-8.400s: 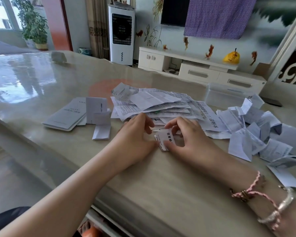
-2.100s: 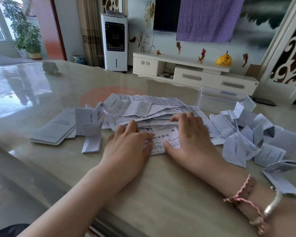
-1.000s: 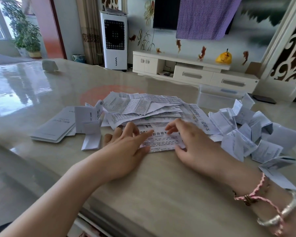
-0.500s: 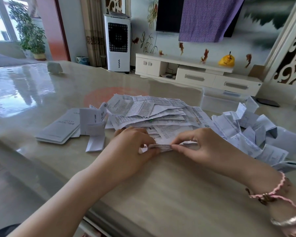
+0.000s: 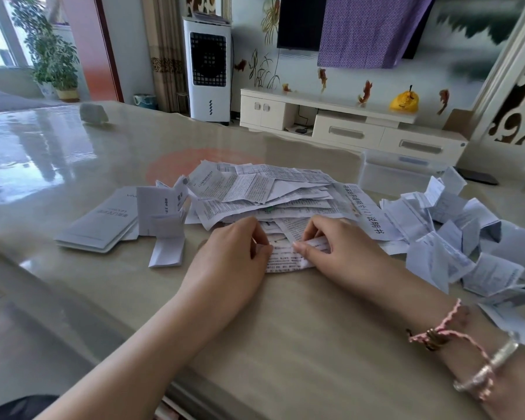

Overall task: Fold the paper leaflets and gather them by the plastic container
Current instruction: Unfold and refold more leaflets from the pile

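A printed paper leaflet [image 5: 285, 259] lies partly folded on the table, right in front of me. My left hand [image 5: 235, 253] pinches its left edge and my right hand [image 5: 337, 248] pinches its top fold. Behind them rises a loose heap of unfolded leaflets [image 5: 267, 192]. At the right lies a pile of folded leaflets [image 5: 446, 234], next to a clear plastic container [image 5: 397, 174] at the table's far right.
Flat white booklets [image 5: 100, 222] and a few folded slips [image 5: 167, 250] lie at the left. A small pale object [image 5: 93, 112] sits far back on the glossy table [image 5: 285, 344]. The table's near edge runs below my forearms.
One second ago both hands were pressing the leaflet flat. They have since lifted its far part and turned it toward me, and now pinch the fold together.
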The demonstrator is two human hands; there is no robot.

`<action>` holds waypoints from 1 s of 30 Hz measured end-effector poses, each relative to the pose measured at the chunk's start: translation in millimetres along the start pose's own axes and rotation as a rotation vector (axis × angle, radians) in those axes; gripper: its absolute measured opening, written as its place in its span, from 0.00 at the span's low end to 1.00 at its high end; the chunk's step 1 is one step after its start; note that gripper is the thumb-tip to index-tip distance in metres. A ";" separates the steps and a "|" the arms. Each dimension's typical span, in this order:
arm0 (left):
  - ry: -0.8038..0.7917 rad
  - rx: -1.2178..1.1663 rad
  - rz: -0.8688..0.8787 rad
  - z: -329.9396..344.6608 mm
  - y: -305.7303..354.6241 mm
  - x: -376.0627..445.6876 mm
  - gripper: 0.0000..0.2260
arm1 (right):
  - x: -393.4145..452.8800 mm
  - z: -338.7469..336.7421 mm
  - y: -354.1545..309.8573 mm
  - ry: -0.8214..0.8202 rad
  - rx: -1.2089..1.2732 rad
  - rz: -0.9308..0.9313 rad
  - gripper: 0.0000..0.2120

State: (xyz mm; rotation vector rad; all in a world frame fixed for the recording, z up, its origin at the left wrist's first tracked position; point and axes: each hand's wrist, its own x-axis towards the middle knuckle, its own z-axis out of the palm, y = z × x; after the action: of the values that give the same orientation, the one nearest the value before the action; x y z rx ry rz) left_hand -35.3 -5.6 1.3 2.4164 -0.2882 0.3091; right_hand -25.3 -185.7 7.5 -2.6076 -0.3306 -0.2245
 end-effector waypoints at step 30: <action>0.094 0.357 0.159 4.2 8.5 -7.0 0.04 | 4.9 7.0 -12.7 -0.113 -0.325 0.027 0.09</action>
State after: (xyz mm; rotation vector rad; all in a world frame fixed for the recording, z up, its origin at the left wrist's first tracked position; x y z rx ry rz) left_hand -43.8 -13.8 1.2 2.7230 -0.4134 0.5876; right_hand -23.4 -170.6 8.3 -2.9509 -0.3209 -0.1299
